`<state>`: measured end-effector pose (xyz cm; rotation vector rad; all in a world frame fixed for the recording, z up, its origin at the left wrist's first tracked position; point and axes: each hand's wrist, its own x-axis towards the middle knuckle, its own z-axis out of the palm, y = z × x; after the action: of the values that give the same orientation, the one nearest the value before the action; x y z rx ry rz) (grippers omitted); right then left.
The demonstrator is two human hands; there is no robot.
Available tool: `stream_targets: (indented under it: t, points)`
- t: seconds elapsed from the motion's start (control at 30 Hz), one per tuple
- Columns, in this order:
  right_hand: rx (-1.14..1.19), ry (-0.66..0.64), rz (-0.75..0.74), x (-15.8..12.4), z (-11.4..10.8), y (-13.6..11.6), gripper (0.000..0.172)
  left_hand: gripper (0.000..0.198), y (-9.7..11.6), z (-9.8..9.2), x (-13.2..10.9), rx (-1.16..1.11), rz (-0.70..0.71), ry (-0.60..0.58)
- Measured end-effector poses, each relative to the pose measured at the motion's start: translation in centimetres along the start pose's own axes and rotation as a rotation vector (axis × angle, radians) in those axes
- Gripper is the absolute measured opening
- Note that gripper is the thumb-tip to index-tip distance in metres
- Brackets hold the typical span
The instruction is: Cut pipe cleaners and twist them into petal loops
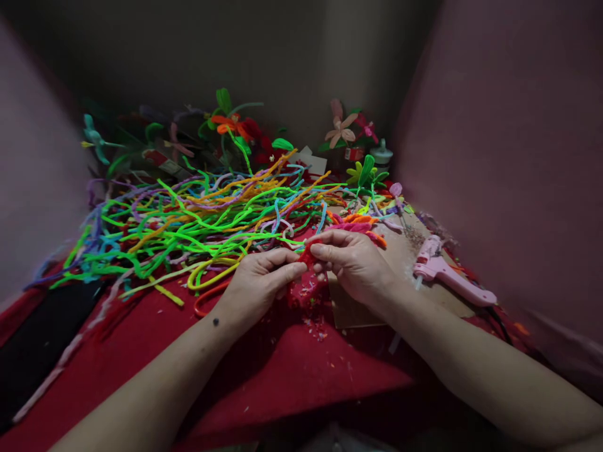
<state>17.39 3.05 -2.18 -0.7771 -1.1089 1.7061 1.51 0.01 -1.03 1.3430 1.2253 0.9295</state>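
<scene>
Between my two hands is a small piece of red pipe cleaner (308,254), held just above the red cloth. My left hand (264,273) pinches its lower left side between thumb and forefinger. On its upper right, my right hand (351,260) grips it with thumb and fingertips, the other fingers curled beneath. The fingers cover much of the red piece, so its full shape is hidden. Just beyond the hands lies a big tangled heap of pipe cleaners (198,220) in green, orange, purple and blue. Orange and pink pipe-cleaner loops (353,223) sit behind my right hand.
A pink glue gun (450,276) rests on a cardboard sheet (343,307) at right. Pipe-cleaner flowers, one orange (230,124) and one pale pink (340,129), stand at the back beside a small jar (381,152). Fluff scraps dot the red cloth (282,383). A black panel (44,339) lies left.
</scene>
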Motion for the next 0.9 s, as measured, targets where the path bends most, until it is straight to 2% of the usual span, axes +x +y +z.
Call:
stream_targets:
  t: [0.2,0.53,0.73,0.9]
  points:
    - [-0.016,-0.062,0.027,0.18,0.13,0.38,0.013,0.013,0.11,-0.02,0.08,-0.007,0.007,0.075]
    - [-0.047,-0.043,-0.001,0.05,0.30,0.51,0.021,0.018,-0.30,-0.21,0.17,-0.140,0.048,-0.022]
    - [-0.066,-0.025,-0.033,-0.14,0.42,0.46,0.020,0.017,-0.18,-0.04,0.15,-0.113,0.050,-0.004]
    - [-0.047,-0.062,-0.057,-0.37,0.46,0.80,0.017,0.019,-0.19,-0.04,0.13,-0.091,0.053,0.032]
